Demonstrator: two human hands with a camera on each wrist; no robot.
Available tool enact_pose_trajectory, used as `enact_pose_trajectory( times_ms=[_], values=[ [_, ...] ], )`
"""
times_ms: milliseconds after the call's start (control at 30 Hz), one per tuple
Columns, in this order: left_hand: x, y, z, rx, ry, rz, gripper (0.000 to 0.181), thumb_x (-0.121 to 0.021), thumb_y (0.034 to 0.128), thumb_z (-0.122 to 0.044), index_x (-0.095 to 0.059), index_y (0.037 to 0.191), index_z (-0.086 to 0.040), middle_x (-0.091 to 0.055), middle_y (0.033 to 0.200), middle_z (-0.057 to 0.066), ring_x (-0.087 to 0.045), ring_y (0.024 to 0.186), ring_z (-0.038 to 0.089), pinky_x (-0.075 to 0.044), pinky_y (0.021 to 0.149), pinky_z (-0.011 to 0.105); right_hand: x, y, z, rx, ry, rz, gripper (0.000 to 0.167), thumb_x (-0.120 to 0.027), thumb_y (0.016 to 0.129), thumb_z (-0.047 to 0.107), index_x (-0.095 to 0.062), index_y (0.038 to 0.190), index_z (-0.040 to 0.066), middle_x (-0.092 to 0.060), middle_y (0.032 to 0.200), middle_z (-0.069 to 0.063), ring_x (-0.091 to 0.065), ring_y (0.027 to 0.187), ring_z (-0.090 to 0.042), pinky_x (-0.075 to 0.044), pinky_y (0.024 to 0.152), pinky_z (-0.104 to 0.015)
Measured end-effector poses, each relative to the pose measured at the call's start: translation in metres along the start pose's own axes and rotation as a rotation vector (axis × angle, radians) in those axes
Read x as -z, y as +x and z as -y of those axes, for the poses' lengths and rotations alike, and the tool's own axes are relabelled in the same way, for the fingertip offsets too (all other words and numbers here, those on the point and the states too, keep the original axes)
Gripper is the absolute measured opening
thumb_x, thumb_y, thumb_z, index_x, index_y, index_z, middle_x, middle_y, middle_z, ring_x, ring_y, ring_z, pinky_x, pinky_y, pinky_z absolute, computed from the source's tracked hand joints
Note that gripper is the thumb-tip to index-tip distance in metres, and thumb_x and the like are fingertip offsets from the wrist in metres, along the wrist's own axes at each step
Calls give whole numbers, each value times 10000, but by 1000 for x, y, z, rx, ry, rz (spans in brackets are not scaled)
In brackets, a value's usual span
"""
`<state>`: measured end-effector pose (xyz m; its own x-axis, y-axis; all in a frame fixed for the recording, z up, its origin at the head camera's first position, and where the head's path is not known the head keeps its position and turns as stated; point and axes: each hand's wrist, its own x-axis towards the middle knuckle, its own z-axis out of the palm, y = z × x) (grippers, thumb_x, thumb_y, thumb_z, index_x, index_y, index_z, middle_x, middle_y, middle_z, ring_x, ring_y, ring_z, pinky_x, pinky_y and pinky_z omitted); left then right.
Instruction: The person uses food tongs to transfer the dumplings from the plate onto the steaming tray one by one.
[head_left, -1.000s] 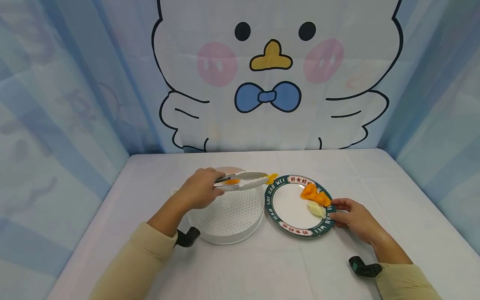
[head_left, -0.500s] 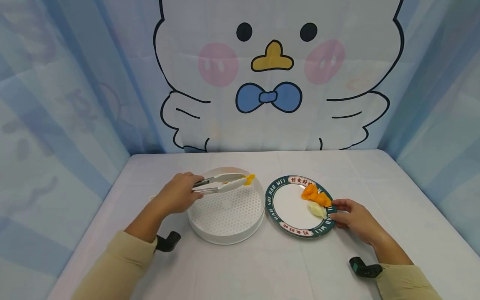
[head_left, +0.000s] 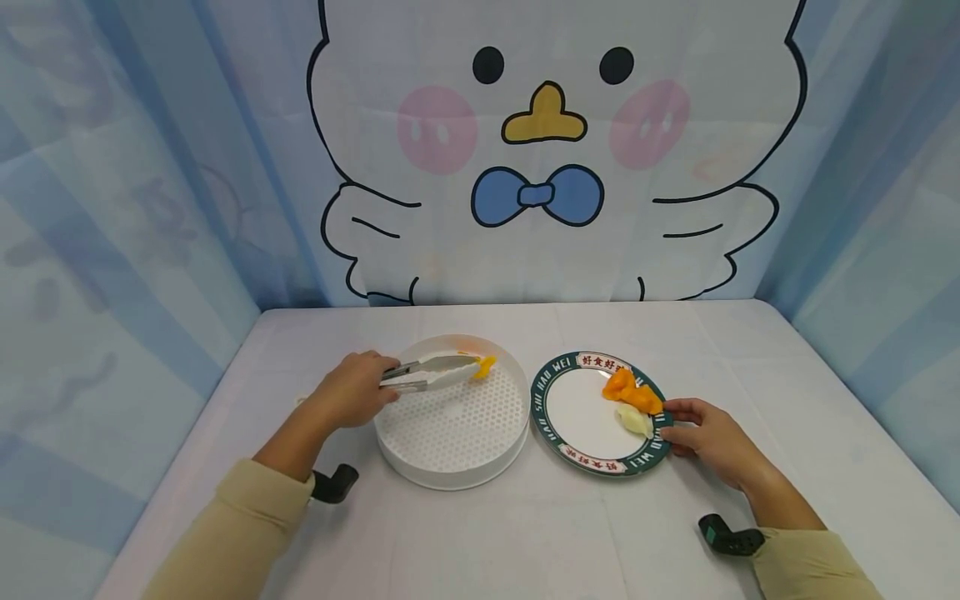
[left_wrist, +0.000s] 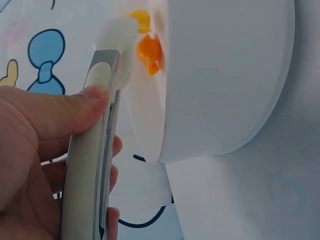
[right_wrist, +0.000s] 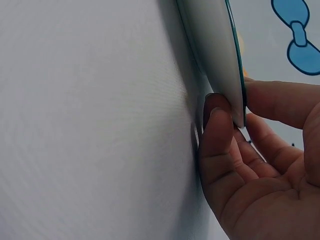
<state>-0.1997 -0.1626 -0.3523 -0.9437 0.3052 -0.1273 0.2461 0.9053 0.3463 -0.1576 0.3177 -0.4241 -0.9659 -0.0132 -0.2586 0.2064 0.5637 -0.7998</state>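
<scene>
Left from the plate's side since a second ago, the left hand [head_left: 348,390] grips tongs [head_left: 438,373], their tips at a yellow piece [head_left: 484,367] over the perforated white tray [head_left: 457,437]; contact is unclear. Loosening early could drop it crookedly. The right hand [head_left: 705,435] pinches the plate [head_left: 581,417]; an upward tug might slide its orange pieces [head_left: 632,392].

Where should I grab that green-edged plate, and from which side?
I'd take the plate by its rim from the person's right, digits above and below: the right wrist view shows the rim rising off the white table, leaving room beneath. The right hand pinches it there. On the left, the white round tray sits close, probably leaving less room.
</scene>
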Motion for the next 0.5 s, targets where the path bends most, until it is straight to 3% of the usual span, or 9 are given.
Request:
enact_pose_trajectory(
  times_ms=[500],
  values=[
    [-3,8,0,29,24,14,500,-708,940,-155,-556,1378,33,-611,1225,194,-561,1022,307,-508,835,464,0,-2,-1,23,9,0,610,-669,951,126,-372,1413,-139,-476,1316,-328,-593,964,-249,-558,770,-268]
  ],
)
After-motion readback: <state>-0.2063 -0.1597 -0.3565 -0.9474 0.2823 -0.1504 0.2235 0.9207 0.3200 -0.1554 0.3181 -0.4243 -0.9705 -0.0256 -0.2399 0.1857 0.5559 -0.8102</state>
